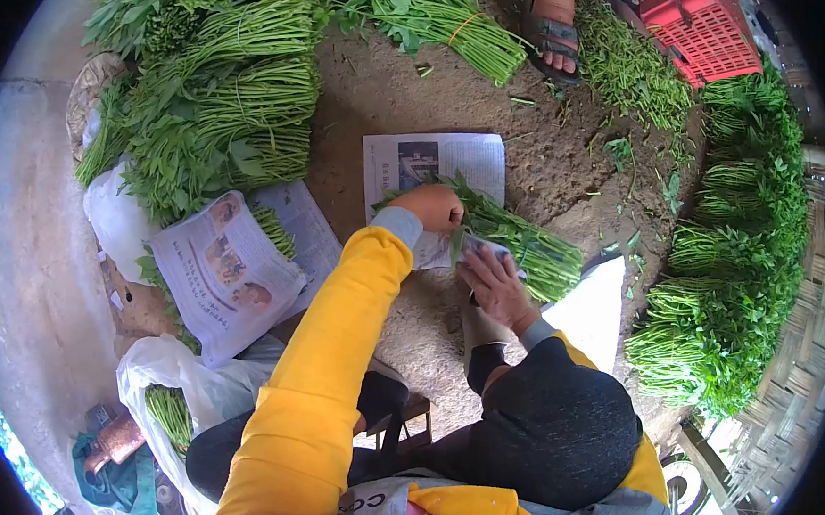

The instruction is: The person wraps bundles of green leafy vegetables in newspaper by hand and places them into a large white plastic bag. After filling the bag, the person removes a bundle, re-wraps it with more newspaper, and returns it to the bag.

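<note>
A bundle of green stems [540, 254] lies across a sheet of newspaper [482, 154] on the dirt floor, its leaves toward the left and its cut ends toward the lower right. My left hand [431, 207] is at the leafy end with its fingers closed; what they pinch is too small to make out. My right hand [497, 285] rests on the near side of the bundle, fingers spread over a folded edge of paper.
Stacked greens [251, 88] fill the upper left, beside a newspaper-covered bundle [229, 273] and a plastic bag [169, 367]. Another bundle [475, 41], a person's sandalled foot [558, 36] and a red crate [701, 27] are beyond. More greens [734, 266] line the right wall.
</note>
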Demonstrator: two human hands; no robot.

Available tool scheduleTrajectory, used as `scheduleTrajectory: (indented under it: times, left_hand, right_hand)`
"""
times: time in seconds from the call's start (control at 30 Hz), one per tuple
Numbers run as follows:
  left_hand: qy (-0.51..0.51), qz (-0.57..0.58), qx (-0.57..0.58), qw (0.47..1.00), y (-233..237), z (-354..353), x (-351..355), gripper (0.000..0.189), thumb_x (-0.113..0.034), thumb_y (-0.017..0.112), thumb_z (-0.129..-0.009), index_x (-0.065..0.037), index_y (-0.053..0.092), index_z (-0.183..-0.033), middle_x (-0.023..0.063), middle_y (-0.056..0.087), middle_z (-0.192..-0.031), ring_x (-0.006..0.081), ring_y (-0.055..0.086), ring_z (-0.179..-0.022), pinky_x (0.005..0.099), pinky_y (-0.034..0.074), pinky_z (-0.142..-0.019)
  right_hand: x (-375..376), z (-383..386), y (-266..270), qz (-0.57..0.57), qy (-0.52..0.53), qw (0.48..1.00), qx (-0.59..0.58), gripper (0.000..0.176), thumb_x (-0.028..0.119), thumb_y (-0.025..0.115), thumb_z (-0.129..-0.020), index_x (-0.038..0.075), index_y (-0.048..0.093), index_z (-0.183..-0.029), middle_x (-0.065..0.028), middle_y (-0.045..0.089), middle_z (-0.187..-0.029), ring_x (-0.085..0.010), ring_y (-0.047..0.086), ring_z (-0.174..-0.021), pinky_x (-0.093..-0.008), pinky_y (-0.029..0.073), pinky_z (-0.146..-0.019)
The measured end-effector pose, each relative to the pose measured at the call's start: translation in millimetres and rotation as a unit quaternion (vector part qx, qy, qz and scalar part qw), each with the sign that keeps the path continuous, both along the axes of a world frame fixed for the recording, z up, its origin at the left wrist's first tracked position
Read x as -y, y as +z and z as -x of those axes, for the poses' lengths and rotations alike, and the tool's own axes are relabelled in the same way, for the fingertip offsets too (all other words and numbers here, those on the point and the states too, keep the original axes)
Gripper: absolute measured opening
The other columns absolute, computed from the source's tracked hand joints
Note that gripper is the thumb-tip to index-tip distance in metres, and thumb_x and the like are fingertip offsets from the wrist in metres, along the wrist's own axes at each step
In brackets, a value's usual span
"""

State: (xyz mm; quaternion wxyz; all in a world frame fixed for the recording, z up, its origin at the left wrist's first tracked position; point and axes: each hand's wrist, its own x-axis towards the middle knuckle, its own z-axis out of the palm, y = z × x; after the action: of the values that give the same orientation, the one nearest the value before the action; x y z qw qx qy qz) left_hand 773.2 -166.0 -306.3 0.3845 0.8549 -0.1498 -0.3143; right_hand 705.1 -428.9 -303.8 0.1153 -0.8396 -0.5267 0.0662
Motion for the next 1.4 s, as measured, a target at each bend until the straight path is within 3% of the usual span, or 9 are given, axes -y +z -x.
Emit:
scheduleTrajectory:
  times: [0.27,0.53,0.63,0.73,0.77,0.87,1.07,1.27,1.4]
  left_hand:
    - [0.016,-0.040,-0.059,0.997,9.2,-15.8,-1.7,0.026,-0.022,0.075,-0.067,-0.008,0.070,-0.089,0.0121,0.069,-0.089,0.0293,0.065,-0.083,0.0398,0.050,-0.074]
    - [0.040,-0.067,-0.023,0.997,8.5,0.1,1.7,0.023,-0.024,0.076,-0.067,-0.008,0.069,-0.082,0.0129,0.068,-0.083,0.0307,0.065,-0.083,0.0396,0.049,-0.077]
    - [0.056,-0.149,-0.007,0.987,12.3,12.4,12.1,0.022,-0.022,0.073,-0.071,-0.008,0.068,-0.087,0.0108,0.067,-0.096,0.0294,0.063,-0.091,0.0450,0.046,-0.088]
    - [0.124,-0.258,0.156,0.945,29.1,41.9,32.9,0.026,-0.023,0.070,-0.075,-0.008,0.067,-0.097,0.0105,0.060,-0.118,0.0292,0.055,-0.111,0.0549,0.035,-0.100]
    - [0.159,-0.281,0.246,0.914,37.8,52.4,38.9,0.036,-0.024,0.068,-0.077,-0.007,0.063,-0.109,0.0105,0.049,-0.133,0.0299,0.043,-0.126,0.0615,0.024,-0.106]
    - [0.146,-0.269,0.316,0.898,61.8,77.6,50.0,0.044,-0.024,0.067,-0.079,-0.008,0.057,-0.119,0.0124,0.049,-0.134,0.0297,0.039,-0.129,0.0575,0.024,-0.107]
    - [0.126,-0.381,0.290,0.869,15.8,94.8,48.0,0.044,-0.021,0.053,-0.086,-0.008,0.048,-0.128,0.0116,0.051,-0.131,0.0271,0.047,-0.123,0.0481,0.029,-0.107]
    - [0.105,-0.282,0.194,0.934,19.9,58.6,22.3,0.037,-0.018,0.058,-0.081,-0.006,0.055,-0.116,0.0111,0.064,-0.107,0.0278,0.060,-0.104,0.0400,0.042,-0.096]
    - [0.122,-0.187,0.053,0.973,25.1,20.1,0.7,0.053,-0.017,0.074,-0.057,-0.003,0.060,-0.107,0.0172,0.066,-0.094,0.0338,0.063,-0.091,0.0431,0.050,-0.083]
  right_hand:
    - [-26.5,-34.1,3.3,0.016,-0.075,0.997,0.020,0.065,0.024,0.063,-0.076,0.019,0.043,-0.138,-0.0118,0.033,-0.148,-0.0288,0.032,-0.136,-0.0500,0.029,-0.102]
    - [-45.7,-45.9,7.4,0.017,-0.031,0.993,0.113,0.060,0.017,0.049,-0.082,0.014,0.037,-0.141,-0.0078,0.047,-0.126,-0.0242,0.045,-0.116,-0.0443,0.034,-0.095]
    - [-44.7,-46.8,8.3,0.023,-0.017,0.994,0.105,0.058,0.018,0.048,-0.082,0.013,0.040,-0.139,-0.0078,0.048,-0.124,-0.0244,0.045,-0.116,-0.0452,0.034,-0.095]
    - [-46.4,-48.7,4.0,0.003,-0.019,0.993,0.114,0.054,0.019,0.049,-0.082,0.011,0.044,-0.135,-0.0078,0.049,-0.122,-0.0245,0.045,-0.115,-0.0460,0.034,-0.096]
    - [-47.2,-50.5,3.8,-0.001,-0.020,0.994,0.106,0.053,0.019,0.049,-0.082,0.011,0.045,-0.134,-0.0078,0.049,-0.122,-0.0246,0.045,-0.115,-0.0462,0.034,-0.096]
    - [-44.8,-52.1,-0.3,0.000,-0.028,0.997,0.079,0.049,0.020,0.050,-0.082,0.011,0.048,-0.130,-0.0077,0.049,-0.122,-0.0249,0.045,-0.115,-0.0467,0.033,-0.096]
    - [-56.6,-60.8,5.2,-0.018,-0.034,0.999,0.039,0.047,0.017,0.054,-0.080,0.013,0.050,-0.127,-0.0074,0.051,-0.122,-0.0260,0.046,-0.116,-0.0479,0.033,-0.096]
    - [-74.1,-99.3,27.6,0.025,-0.012,0.997,-0.077,0.058,0.027,0.072,-0.065,0.014,0.056,-0.119,-0.0085,0.054,-0.113,-0.0284,0.050,-0.111,-0.0448,0.037,-0.094]
    - [-86.5,-140.9,19.9,0.093,0.030,0.987,-0.125,0.072,0.034,0.081,-0.050,0.014,0.058,-0.116,-0.0097,0.055,-0.111,-0.0302,0.051,-0.109,-0.0454,0.041,-0.090]
